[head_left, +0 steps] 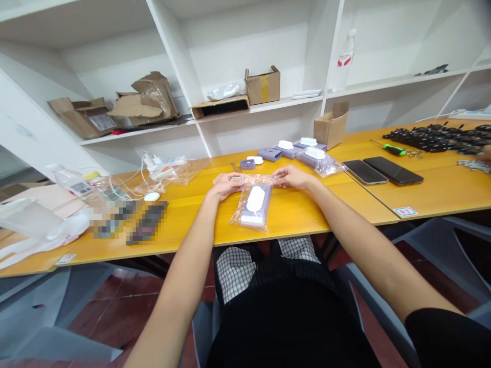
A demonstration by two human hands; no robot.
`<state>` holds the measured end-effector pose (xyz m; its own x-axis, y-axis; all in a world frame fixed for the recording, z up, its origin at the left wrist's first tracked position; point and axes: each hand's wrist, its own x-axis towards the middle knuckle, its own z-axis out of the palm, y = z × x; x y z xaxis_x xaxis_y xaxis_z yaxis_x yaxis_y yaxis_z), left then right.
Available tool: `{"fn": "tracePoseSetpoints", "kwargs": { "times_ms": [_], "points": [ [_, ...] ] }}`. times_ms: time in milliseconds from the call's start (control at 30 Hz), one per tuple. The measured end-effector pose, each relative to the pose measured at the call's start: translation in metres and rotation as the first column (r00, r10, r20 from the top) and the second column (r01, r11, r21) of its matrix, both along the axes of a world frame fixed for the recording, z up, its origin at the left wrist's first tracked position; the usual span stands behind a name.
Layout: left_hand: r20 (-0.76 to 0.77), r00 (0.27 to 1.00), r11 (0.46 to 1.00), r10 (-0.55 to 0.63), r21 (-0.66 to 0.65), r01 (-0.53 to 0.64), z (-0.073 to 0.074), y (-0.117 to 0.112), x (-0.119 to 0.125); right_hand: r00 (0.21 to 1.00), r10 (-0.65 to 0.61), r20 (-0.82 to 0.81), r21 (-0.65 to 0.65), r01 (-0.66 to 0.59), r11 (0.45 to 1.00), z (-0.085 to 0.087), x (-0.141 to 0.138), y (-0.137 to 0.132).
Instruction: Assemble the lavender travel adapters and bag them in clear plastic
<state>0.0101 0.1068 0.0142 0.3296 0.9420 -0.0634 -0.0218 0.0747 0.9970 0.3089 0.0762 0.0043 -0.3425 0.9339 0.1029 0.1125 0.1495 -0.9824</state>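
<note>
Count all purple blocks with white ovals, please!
4. The left hand and right hand hold a clear plastic bag around one purple block with a white oval top; three more cluster beyond: left, back, front. Others may be hidden.

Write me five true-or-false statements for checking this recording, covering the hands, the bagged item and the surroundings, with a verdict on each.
1. A purple-and-white item lies inside a clear plastic bag. True.
2. The right hand holds a screwdriver. False: that hand is at the bag's far end, and the screwdriver lies on the table.
3. The left hand is also at the bag's far end. True.
4. The bottle with the red-and-white label stands on the table. False: it stands on a shelf.
5. Two phones lie side by side on the table. True.
</note>
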Motion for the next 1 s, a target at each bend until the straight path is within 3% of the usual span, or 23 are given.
{"fn": "tracePoseSetpoints", "kwargs": {
  "times_ms": [133,367,700,900,1000],
  "points": [
    [-0.025,0.999,0.997,0.048,0.064,-0.047,-0.004,0.004,-0.003,0.999,-0.024,0.028,0.009,0.024,1.0,0.0,0.001,0.001],
    [-0.026,0.998,0.994,0.061,0.095,-0.059,-0.008,0.004,0.002,0.97,-0.018,0.244,0.118,-0.011,0.993,0.0,-0.002,0.001],
    [-0.049,0.992,0.982,0.114,0.16,-0.104,-0.018,0.014,0.008,0.976,-0.033,0.217,0.116,0.008,0.993,0.0,-0.004,0.006],
    [-0.078,0.997,0.992,0.016,0.129,-0.005,-0.009,0.002,0.004,0.875,-0.33,0.353,0.142,0.298,0.944,0.002,0.024,-0.005],
    [-0.242,0.969,0.966,0.04,0.256,0.024,-0.006,-0.016,-0.002,0.762,-0.498,0.414,0.225,0.444,0.867,-0.002,0.045,-0.019]
  ]
}}
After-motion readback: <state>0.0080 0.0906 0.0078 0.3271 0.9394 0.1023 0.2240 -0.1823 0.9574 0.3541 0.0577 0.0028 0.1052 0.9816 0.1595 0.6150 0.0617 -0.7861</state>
